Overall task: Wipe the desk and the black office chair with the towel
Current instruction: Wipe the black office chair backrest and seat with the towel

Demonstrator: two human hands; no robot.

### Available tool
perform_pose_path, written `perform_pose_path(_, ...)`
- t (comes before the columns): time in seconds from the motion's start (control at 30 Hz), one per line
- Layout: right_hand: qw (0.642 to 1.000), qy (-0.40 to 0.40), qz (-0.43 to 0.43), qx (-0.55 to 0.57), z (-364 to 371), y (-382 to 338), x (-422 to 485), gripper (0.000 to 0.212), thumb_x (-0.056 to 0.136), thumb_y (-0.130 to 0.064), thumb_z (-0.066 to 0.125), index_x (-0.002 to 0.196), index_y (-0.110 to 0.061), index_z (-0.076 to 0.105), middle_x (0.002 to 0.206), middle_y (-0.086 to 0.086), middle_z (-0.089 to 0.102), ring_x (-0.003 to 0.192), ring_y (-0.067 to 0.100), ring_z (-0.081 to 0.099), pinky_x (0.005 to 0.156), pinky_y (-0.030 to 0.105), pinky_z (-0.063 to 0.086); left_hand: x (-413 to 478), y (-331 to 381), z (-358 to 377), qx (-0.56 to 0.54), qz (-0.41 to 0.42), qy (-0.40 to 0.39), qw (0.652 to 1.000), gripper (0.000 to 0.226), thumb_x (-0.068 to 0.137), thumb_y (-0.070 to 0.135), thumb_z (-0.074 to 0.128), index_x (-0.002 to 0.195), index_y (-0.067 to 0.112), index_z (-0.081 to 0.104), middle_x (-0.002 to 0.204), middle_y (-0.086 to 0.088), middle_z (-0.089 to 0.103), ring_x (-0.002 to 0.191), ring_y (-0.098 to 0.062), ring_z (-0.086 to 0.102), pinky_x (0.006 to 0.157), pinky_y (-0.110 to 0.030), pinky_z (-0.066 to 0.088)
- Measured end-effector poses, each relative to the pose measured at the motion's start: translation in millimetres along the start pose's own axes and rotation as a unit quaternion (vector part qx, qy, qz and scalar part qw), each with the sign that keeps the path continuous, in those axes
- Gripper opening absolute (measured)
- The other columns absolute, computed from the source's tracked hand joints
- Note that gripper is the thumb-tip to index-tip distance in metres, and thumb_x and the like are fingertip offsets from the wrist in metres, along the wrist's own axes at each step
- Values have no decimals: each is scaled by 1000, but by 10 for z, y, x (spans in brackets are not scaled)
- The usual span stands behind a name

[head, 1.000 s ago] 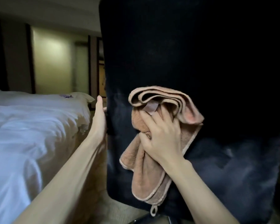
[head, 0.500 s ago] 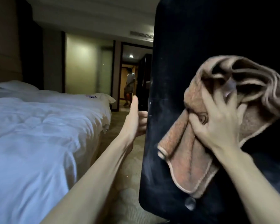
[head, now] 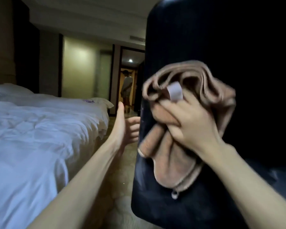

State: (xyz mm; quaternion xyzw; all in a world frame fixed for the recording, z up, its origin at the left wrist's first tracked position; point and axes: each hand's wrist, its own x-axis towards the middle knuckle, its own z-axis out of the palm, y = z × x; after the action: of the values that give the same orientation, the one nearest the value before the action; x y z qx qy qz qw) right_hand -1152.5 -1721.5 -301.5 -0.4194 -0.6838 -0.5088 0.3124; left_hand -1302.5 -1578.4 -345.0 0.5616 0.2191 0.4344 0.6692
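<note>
Pinkish-brown towel [head: 172, 156] — soft, light, floppy — bunched in right hand [head: 188, 128], fingers clamped on its folds, pressed against chair back [head: 205, 47] near left edge; left hand [head: 122, 129] gripping that edge. Best held mid-bundle.

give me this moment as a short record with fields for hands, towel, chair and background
right hand: grips the bunched towel and presses it on the chair back
left hand: holds the chair's left edge, thumb up
towel: pinkish-brown, folded, white tag on top, blurred
chair: black, back faces the camera
desk: not in view
background: white bed on the left, a person in the far doorway
</note>
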Motion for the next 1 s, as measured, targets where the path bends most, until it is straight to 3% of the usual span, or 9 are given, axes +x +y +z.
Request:
perform_pose_path(0.13, 987, -131, -5, -93, 83, 71, 454, 66, 80, -40, 51, 141, -16, 59, 144, 7, 58, 143, 35, 39, 104, 46, 48, 28, -81, 2, -2, 26, 0, 1000, 100, 88, 90, 9, 100, 14, 73, 89, -8, 78, 76, -22, 72, 78, -33, 51)
perform_pose_path(0.23, 981, -178, 8, -80, 302, -18, 277, 70, 82, -40, 50, 148, -16, 53, 153, 9, 49, 146, 32, 31, 114, 42, 37, 67, -104, -23, -4, 20, -2, 1000, 102, 87, 89, 5, 109, 16, 73, 103, -6, 78, 84, -20, 74, 76, -34, 51)
perform_pose_path(0.4, 957, -287, -50, 5, 602, -313, -330, 48, 89, -28, 51, 134, -16, 60, 139, 10, 60, 104, 32, 64, 73, 36, 47, 58, -115, -73, -135, 44, -2, 990, 96, 94, 83, 16, 106, 15, 82, 115, -13, 76, 104, -26, 74, 85, -37, 58)
perform_pose_path(0.5, 922, -370, -108, -29, 569, -368, -566, 50, 92, -27, 58, 142, -19, 53, 133, 7, 64, 86, 24, 66, 57, 26, 26, 22, -150, -152, -128, 17, -40, 991, 112, 86, 92, 19, 128, 1, 68, 127, -23, 69, 118, -37, 68, 102, -49, 51)
perform_pose_path(0.6, 946, -294, -128, -52, 405, -317, -432, 49, 76, -24, 64, 122, -10, 73, 101, 10, 76, 50, 18, 61, 40, 23, 12, 19, -143, -171, -104, 15, -42, 994, 112, 87, 91, 14, 116, 4, 78, 124, -21, 72, 114, -36, 71, 97, -45, 52)
perform_pose_path(0.67, 968, -217, -122, -36, 287, -203, -219, 51, 77, -22, 50, 119, -4, 74, 109, 18, 75, 58, 25, 66, 43, 29, 37, 68, -130, -166, -82, 10, -13, 997, 108, 88, 89, 9, 122, 10, 75, 129, -17, 70, 115, -30, 69, 97, -39, 51)
perform_pose_path(0.73, 976, -205, -69, -9, 158, -87, 113, 52, 81, -25, 52, 127, -6, 67, 130, 18, 65, 86, 35, 71, 56, 34, 52, 95, -147, -163, -70, 8, -1, 998, 109, 87, 89, 7, 131, 8, 65, 130, -15, 70, 116, -28, 70, 99, -38, 51)
perform_pose_path(0.87, 975, -198, -25, -101, 147, 63, 540, 63, 92, -35, 54, 152, -18, 47, 159, 3, 42, 149, 30, 33, 101, 43, 48, 50, -165, -182, -70, 17, -16, 997, 112, 87, 90, 7, 127, 4, 67, 121, -16, 74, 112, -30, 72, 101, -43, 53)
perform_pose_path(1.0, 966, -257, -11, -7, 413, -76, 304, 61, 90, -27, 55, 149, -12, 50, 159, 9, 40, 126, 35, 55, 93, 37, 52, 49, -161, -243, -76, 8, -13, 997, 112, 86, 90, 6, 128, 6, 67, 121, -14, 74, 108, -27, 74, 92, -40, 55)
